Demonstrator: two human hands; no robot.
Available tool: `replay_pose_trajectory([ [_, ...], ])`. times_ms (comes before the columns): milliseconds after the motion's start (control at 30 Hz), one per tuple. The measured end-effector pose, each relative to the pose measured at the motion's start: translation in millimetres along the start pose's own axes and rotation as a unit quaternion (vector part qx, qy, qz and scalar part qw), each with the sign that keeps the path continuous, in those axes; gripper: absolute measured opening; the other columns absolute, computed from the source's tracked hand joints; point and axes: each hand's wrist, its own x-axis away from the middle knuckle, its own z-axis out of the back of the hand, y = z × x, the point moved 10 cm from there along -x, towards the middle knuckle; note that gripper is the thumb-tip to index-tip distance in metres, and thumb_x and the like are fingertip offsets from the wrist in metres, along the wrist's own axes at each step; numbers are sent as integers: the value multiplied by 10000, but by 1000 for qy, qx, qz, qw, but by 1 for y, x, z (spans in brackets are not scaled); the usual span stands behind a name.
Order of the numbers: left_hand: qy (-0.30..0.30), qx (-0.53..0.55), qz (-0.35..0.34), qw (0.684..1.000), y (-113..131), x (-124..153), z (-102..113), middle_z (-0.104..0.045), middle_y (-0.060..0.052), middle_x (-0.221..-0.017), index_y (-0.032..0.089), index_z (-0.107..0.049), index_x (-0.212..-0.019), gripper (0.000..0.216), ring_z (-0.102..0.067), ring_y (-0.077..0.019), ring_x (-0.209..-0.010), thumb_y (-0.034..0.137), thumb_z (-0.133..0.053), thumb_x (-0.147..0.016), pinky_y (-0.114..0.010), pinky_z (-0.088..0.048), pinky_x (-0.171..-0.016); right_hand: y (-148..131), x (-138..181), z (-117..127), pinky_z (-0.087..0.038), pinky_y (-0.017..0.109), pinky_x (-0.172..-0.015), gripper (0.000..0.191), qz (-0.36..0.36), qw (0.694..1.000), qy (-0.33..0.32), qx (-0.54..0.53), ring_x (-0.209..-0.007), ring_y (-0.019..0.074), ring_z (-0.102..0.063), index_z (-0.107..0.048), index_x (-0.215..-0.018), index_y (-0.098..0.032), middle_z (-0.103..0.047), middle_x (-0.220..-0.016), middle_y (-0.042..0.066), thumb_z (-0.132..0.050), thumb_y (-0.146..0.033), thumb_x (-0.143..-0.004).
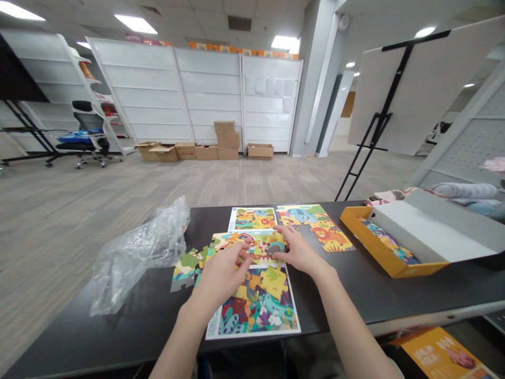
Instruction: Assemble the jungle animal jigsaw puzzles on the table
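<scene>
My right hand (298,251) has its thumb and forefinger at the lower and upper edges of a puzzle piece with a grey animal (278,247). My left hand (223,271) rests beside it, fingers bent but apart, over pieces with a red barn (246,238). These pieces lie on a printed picture sheet (256,335) showing several animal scenes. Below my hands, a loose yellow piece with a green animal (274,281) lies on the sheet. Other pieces (185,271) lie left of my left hand, partly hidden by it.
Joined elephant and lion pieces (331,237) lie at the right on the black table (315,295). A yellow box (379,250) with its white lid open holds more pieces. Crumpled clear plastic (142,255) lies at the left. An orange box (442,355) sits below the table's right edge.
</scene>
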Motion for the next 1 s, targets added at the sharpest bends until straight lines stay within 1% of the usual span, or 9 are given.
replay_pose_trajectory([
  [67,-1,-3,-5,1000,1,0,-1,-772,-17,-984,247,-633,-1119,248,-731,-221,-861,341,-521,-918,-309,-511,-756,2,0,1,-471,400,-1015,704,4,1000,8,4,-1247,257,-540,-487,-1396,-207,-524,-1375,126,-772,-198,-752],
  [133,-3,-6,-9,1000,2,0,-2,-772,-16,-981,245,-630,-1121,249,-731,-222,-868,348,-520,-922,-311,-511,-758,2,0,1,-465,413,-1021,604,11,1000,9,13,-1221,260,-561,-551,-1329,-203,-572,-1326,118,-771,-217,-766],
  [233,-10,-19,-8,1000,1,1,-2,-771,-19,-992,244,-629,-1121,249,-730,-229,-883,345,-519,-922,-317,-509,-756,-1,1,-1,-492,413,-968,452,19,1000,0,20,-1120,256,-619,-626,-1215,-202,-638,-1228,105,-766,-243,-787],
  [467,-22,-27,0,999,-2,3,-1,-767,-31,-1028,249,-628,-1133,258,-729,-235,-900,327,-526,-909,-316,-503,-739,-28,0,-7,-527,392,-913,367,68,997,29,-11,-1063,234,-645,-640,-1158,-201,-676,-1168,96,-715,-139,-804],
  [567,-16,-7,4,1000,-2,2,0,-762,-36,-1041,256,-619,-1163,288,-728,-234,-883,331,-541,-896,-322,-512,-755,-42,2,-11,-564,336,-808,391,79,993,44,-72,-1006,208,-659,-617,-1190,-224,-670,-1183,83,-699,-157,-814],
  [667,14,19,20,1000,-9,0,3,-754,-52,-1036,254,-588,-1225,365,-729,-243,-867,378,-560,-883,-338,-522,-762,-51,3,-15,-568,275,-700,341,63,984,65,-153,-867,164,-671,-618,-1147,-233,-673,-1072,46,-693,-193,-817],
  [800,62,84,24,994,-21,-3,8,-746,-68,-957,221,-580,-1233,411,-727,-247,-862,417,-559,-873,-331,-542,-732,-61,5,-22,-561,259,-668,277,39,968,88,-232,-778,143,-668,-606,-1083,-237,-652,-928,5,-680,-214,-817],
  [900,58,126,19,990,-26,-5,8,-733,-53,-879,207,-612,-1140,346,-723,-226,-804,405,-573,-859,-321,-551,-721,-62,5,-28,-563,269,-662,263,18,963,82,-257,-757,146,-669,-582,-1060,-240,-641,-911,1,-676,-222,-815],
  [1000,64,147,26,987,-31,-4,12,-716,-33,-844,208,-599,-1139,350,-716,-210,-749,400,-583,-847,-322,-555,-710,-57,4,-34,-566,282,-659,288,4,965,52,-256,-703,134,-661,-567,-1088,-246,-609,-901,-8,-677,-232,-822],
])
